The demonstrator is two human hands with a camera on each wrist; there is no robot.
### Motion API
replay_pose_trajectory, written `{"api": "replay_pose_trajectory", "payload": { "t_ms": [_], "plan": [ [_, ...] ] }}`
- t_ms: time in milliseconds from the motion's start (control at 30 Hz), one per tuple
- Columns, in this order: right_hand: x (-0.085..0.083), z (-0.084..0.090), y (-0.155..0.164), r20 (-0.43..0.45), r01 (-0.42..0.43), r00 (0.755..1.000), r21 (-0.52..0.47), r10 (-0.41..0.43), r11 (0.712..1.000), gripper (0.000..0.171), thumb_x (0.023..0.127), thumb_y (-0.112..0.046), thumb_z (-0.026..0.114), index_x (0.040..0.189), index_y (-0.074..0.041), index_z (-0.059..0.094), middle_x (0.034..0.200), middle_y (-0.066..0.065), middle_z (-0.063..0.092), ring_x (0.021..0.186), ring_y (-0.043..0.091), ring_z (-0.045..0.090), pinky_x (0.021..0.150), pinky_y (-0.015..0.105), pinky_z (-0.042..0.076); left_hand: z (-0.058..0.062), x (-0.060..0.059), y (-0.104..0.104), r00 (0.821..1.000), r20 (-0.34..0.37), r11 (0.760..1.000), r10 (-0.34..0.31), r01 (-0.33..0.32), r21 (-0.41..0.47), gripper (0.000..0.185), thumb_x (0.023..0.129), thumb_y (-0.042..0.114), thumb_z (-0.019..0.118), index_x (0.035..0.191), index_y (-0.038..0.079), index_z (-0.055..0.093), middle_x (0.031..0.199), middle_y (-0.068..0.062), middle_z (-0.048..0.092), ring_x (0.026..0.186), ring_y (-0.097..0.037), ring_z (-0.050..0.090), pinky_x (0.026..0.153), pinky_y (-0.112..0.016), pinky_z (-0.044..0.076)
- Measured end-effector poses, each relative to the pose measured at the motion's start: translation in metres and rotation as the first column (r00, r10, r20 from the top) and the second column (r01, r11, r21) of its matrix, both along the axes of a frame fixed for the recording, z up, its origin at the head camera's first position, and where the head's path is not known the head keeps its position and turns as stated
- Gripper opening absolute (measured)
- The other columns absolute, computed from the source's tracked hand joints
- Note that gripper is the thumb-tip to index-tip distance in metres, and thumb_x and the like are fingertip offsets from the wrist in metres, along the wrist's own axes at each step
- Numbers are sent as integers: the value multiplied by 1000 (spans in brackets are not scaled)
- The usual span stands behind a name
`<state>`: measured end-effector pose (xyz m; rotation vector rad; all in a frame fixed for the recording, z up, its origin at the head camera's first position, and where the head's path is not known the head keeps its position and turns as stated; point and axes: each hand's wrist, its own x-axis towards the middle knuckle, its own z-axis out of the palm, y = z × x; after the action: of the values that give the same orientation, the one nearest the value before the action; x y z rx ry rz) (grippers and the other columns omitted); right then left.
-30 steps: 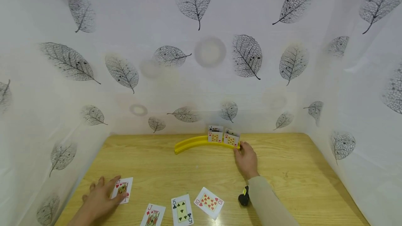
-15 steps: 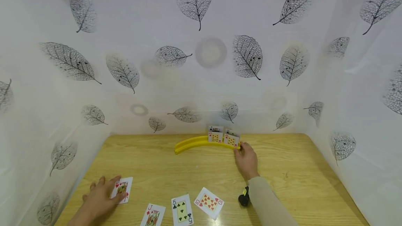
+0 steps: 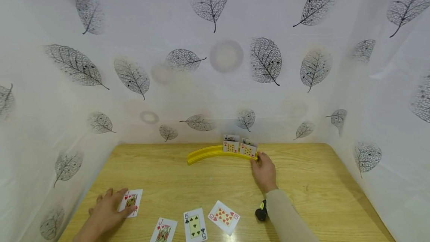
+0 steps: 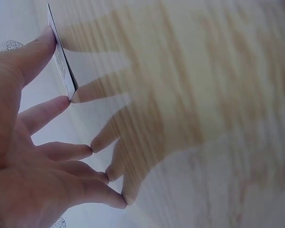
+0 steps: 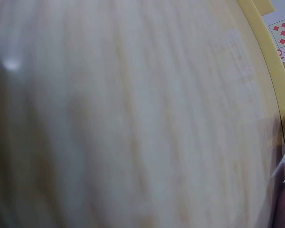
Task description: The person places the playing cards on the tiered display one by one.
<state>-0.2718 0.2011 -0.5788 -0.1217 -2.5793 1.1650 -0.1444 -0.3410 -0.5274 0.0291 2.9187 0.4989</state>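
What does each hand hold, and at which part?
The left hand pinches a face-up jack of hearts by its edge, thumb and forefinger. The right hand touches the yellow card holder at its right end; a grip cannot be told.

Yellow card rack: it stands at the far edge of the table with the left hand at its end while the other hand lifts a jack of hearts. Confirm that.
Not quite: the hands are swapped. In the head view the right hand is at the end of the yellow card rack; the left hand lifts the jack of hearts.
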Motion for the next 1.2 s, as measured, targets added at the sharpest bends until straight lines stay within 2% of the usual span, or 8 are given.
{"api": "replay_pose_trajectory", "payload": {
  "t_ms": [300,433,533,667,800,933,1100,1200],
  "plan": [
    [0,-1,0,-8,-9,1000,-5,9,1000,49,103,-23,68,141,7,60,147,30,58,143,49,51,121,63,39,1,1,1,999,-35,1000,19,-18,19,94,91,66,71,149,-4,49,150,-54,31,127,-87,25,82,-100,28],
    [1,0,0,-8,-11,1000,-8,11,1000,49,103,-22,67,141,8,59,147,31,58,142,50,51,121,63,40,1,2,3,996,-75,998,42,-37,57,96,88,63,77,146,-7,49,148,-46,44,130,-73,42,84,-93,37],
    [2,0,1,-22,-9,1000,-6,9,1000,48,103,-21,68,140,8,60,146,32,59,141,51,52,119,64,41,0,4,5,993,-97,991,68,-56,121,95,85,55,83,146,-7,46,143,-43,53,123,-64,55,90,-81,47],
    [2,0,0,-27,-4,1000,-9,3,1000,48,102,-21,69,140,8,61,145,32,59,141,51,52,119,64,42,-1,5,7,985,-144,978,92,-63,198,75,89,35,86,141,-1,47,136,-39,62,112,-53,68,91,-65,55],
    [1,-1,1,-17,0,1000,-11,0,1000,48,103,-23,69,140,7,61,146,31,59,142,50,51,120,63,41,0,5,9,974,-201,969,104,-54,241,47,94,17,80,131,4,53,124,-27,73,112,-45,73,90,-60,57],
    [1,-2,1,-18,-4,1000,-12,3,1000,48,103,-23,68,139,7,61,146,30,59,141,48,53,120,61,42,2,3,10,963,-241,961,123,-55,270,37,95,10,78,126,4,59,113,-22,78,110,-43,74,91,-56,58],
    [1,-1,1,-28,-7,1000,-13,7,1000,48,103,-23,68,139,7,61,145,30,60,139,49,54,119,62,42,5,0,13,954,-240,934,179,-88,347,31,95,15,79,122,3,68,106,-21,80,94,-20,80,77,-31,65],
    [1,0,1,-20,-6,1000,-15,6,1000,48,103,-23,68,140,7,61,146,30,59,141,49,52,120,62,41,6,0,17,957,-194,886,216,-109,451,30,97,16,78,120,-1,69,104,-21,80,84,-5,77,68,-22,62]
  ]
}}
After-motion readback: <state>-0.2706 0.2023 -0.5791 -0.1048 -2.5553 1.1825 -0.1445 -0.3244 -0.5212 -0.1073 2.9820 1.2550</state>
